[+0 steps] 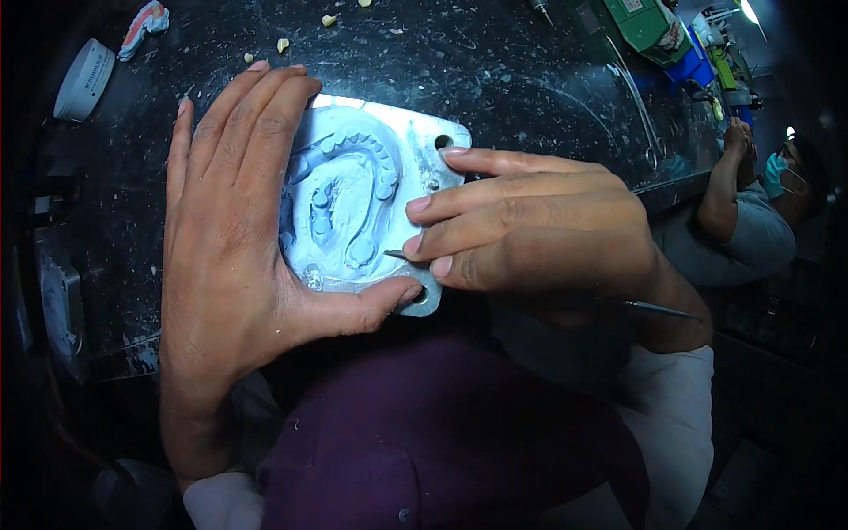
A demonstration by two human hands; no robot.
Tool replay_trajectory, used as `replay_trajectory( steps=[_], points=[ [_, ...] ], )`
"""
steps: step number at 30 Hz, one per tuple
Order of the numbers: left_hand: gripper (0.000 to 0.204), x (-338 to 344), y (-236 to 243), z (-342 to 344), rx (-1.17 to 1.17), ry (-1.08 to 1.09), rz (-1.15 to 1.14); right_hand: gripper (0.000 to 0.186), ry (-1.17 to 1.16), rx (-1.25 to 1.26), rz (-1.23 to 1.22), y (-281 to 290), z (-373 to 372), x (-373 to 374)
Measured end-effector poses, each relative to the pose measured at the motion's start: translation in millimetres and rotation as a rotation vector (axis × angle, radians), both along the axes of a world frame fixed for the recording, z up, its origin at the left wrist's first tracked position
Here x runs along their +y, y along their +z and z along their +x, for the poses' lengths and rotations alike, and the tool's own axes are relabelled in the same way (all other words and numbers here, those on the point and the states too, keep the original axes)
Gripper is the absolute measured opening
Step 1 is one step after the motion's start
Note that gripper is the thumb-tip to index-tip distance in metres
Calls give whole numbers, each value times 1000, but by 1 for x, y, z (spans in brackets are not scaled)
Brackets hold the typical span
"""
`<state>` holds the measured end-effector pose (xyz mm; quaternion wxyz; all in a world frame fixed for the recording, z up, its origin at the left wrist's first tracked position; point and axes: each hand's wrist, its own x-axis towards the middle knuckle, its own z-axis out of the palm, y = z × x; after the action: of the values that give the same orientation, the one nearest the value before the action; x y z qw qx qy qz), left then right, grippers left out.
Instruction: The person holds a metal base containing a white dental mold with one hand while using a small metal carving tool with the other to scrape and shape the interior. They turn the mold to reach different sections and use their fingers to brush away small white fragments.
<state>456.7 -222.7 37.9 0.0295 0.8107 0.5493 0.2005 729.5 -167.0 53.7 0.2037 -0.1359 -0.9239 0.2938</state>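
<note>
A metal dental flask half (424,299) lies on the dark bench in front of me, filled with pale bluish plaster (338,196) that bears a horseshoe-shaped row of teeth. My left hand (238,185) grips the flask from its left side, fingers over the far left edge and thumb along the near edge. In my right hand (539,221) is a thin metal carver (664,310), held in a pinch. Its tip rests at or just over the plaster near the lower right end of the arch. The palm covers the middle of the carver.
A white round tub (85,79) and a pink-and-white denture piece (144,29) sit at the far left. Yellowish chips (283,45) lie beyond the flask. Long metal tweezers (638,106) and a green box (643,26) are far right, where a masked co-worker (751,208) sits. Another metal flask part (60,296) is at left.
</note>
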Motion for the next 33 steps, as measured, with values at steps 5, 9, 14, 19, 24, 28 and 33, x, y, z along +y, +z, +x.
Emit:
replay_trajectory(
  steps=[5, 9, 14, 19, 24, 28, 33],
  points=[
    [121, 4, -4, -1, -19, -38, 50, 16, -86, -4, 183, -1, 2, -2],
    [119, 3, -3, -4, -20, -41, 57, 8, -68, 60, 259, 8, -8, 1],
    [117, 4, -4, -5, -48, -64, 51, 6, 33, 71, 417, 16, -12, 14],
    [118, 4, -8, -6, -91, -72, 56, 8, 124, 52, 488, 22, -10, 27],
    [120, 6, -7, -6, -95, -71, 55, 12, 270, 41, 574, 34, -11, 45],
    [118, 4, -2, -6, -80, -72, 39, 9, 340, -22, 576, 52, -11, 55],
    [133, -23, -2, 35, 56, 309, -60, 29, -6, 32, 105, 45, 17, 34]
  ],
)
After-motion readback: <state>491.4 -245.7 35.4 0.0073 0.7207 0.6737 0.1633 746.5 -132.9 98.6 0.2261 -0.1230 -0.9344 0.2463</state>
